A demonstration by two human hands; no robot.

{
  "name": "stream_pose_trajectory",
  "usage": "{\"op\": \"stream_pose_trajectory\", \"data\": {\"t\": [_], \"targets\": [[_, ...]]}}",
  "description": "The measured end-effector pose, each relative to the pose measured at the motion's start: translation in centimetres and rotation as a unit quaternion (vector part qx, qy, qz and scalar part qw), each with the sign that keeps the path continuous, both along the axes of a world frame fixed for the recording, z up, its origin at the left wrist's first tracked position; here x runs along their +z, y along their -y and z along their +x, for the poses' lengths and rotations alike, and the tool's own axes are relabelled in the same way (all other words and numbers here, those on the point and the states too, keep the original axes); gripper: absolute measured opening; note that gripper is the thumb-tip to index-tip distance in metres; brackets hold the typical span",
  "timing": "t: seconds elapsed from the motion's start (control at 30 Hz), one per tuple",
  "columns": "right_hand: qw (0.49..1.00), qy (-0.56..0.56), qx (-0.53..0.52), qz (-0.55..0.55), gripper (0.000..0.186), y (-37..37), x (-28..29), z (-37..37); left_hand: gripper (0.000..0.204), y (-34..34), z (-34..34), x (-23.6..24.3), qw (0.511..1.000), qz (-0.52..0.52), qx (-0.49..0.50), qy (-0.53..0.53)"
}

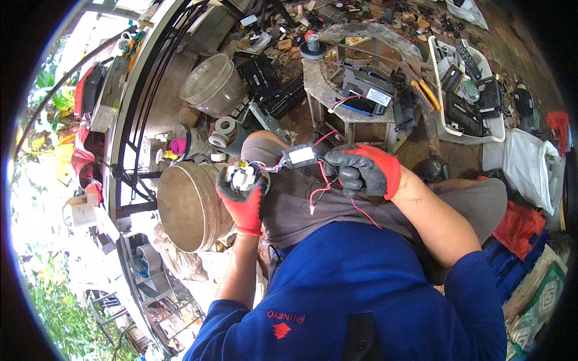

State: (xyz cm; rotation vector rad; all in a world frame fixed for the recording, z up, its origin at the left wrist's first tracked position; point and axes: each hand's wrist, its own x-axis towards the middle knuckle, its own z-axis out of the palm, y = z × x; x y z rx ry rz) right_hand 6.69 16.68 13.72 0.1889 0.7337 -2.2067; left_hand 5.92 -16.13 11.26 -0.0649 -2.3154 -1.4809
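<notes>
My left hand point(244, 207), in a red glove with a dark coated palm, is closed around a round white part point(242, 177). Thin coloured wires point(271, 165) run from that part to a small black box point(300, 155) with a white label. My right hand point(365, 170), gloved the same way, has its fingers curled, and their tips meet the right end of the box. Exactly how they grip it is partly hidden. Red wires point(321, 189) hang below the box over my lap, one ending in a white plug point(312, 210).
Ahead stands a worn low table point(319, 78) holding a black device point(367, 90) and orange-handled pliers point(426, 95). A white bin point(497, 123) of black parts is at right. On the left are a clear tub point(211, 84) and a beige bucket point(186, 207). Scrap covers the floor beyond.
</notes>
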Motion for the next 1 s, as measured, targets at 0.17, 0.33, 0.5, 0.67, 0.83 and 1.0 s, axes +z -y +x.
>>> {"op": "stream_pose_trajectory", "data": {"t": [0.17,0.33,0.5,0.67,0.83,1.0], "targets": [[0.999,0.021,0.006,0.034,0.022,0.2,-1.1,0.7,0.107,0.9,1.7,-0.9,0.998,0.015,-0.062,-0.012],[0.999,0.016,0.006,0.040,0.026,0.0,-1.4,1.1,0.109,0.7,2.2,0.6,0.998,-0.004,-0.055,-0.001],[0.999,0.042,0.017,0.029,0.026,-0.2,-1.4,1.4,0.080,-1.4,4.2,6.4,0.926,-0.313,-0.079,-0.194],[0.999,0.032,0.016,0.022,0.022,0.0,-1.6,1.4,0.057,-5.7,6.3,9.6,0.901,-0.317,-0.281,0.096],[0.999,0.045,0.019,-0.006,0.020,-0.2,-1.6,1.5,0.063,-9.0,4.8,8.1,0.896,-0.297,-0.272,0.185],[0.999,0.033,0.028,0.001,0.020,-0.2,-1.0,1.5,0.046,-10.1,3.8,8.2,0.861,-0.196,-0.284,0.373]]}}
